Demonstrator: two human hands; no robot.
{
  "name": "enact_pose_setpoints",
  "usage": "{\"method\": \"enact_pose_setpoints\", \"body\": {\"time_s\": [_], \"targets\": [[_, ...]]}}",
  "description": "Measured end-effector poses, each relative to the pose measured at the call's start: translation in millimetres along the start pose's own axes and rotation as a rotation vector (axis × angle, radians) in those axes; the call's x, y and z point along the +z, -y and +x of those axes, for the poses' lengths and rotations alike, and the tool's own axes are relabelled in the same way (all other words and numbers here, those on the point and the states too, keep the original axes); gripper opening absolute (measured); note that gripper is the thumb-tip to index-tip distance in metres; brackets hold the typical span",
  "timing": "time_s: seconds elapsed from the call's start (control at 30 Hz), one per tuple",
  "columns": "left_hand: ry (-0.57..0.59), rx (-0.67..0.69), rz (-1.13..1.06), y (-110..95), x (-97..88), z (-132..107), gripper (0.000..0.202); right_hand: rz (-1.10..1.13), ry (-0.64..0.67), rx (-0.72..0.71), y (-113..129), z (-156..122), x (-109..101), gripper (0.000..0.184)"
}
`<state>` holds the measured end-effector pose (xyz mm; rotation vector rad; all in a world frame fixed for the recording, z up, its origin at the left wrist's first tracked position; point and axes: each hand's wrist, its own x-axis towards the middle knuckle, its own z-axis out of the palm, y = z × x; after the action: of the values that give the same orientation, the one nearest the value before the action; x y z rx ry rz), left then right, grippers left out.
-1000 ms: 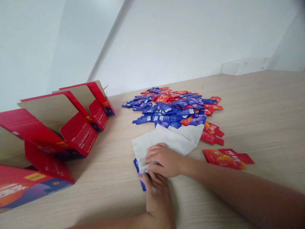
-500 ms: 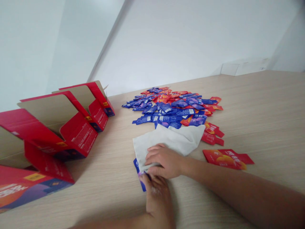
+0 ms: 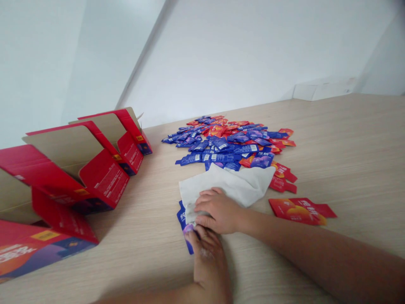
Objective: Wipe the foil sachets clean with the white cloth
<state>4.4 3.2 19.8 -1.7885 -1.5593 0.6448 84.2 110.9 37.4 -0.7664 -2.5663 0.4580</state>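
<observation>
While right hand [image 3: 219,211] grips cloth [image 3: 242,184] edge — boxes [image 3: 106,179] well apart.

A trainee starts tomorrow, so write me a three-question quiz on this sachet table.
1. True or false: the right hand holds a white cloth down on a blue sachet.
2. Where do the open red cartons stand? A) left of the sachet pile; B) right of it; C) on top of it.
3. Which hand's fingers steady the near end of the blue sachet?

Key: 1 true; 2 A; 3 the left hand.
</observation>
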Motion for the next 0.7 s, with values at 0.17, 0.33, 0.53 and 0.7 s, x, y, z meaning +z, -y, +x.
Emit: {"method": "enact_pose_setpoints", "body": {"time_s": [0.17, 0.33, 0.53, 0.7], "targets": [[-0.039, -0.030, 0.012, -6, 7.7, -2, 0.041, -0.004, 0.007, -0.005, 0, 0, -1, 0.033], [0.015, -0.134, 0.063, -24, 15.5, -1, 0.040, 0.057, 0.032, -0.129, -3, -1, -1, 0.034], [-0.026, -0.095, 0.047, -19, 16.3, -3, 0.037, 0.102, 0.041, -0.212, -3, 0, -1, 0.032], [-0.051, -0.022, 0.007, -4, 7.7, -3, 0.041, 0.039, 0.018, -0.069, 0, 0, -1, 0.033]]}}
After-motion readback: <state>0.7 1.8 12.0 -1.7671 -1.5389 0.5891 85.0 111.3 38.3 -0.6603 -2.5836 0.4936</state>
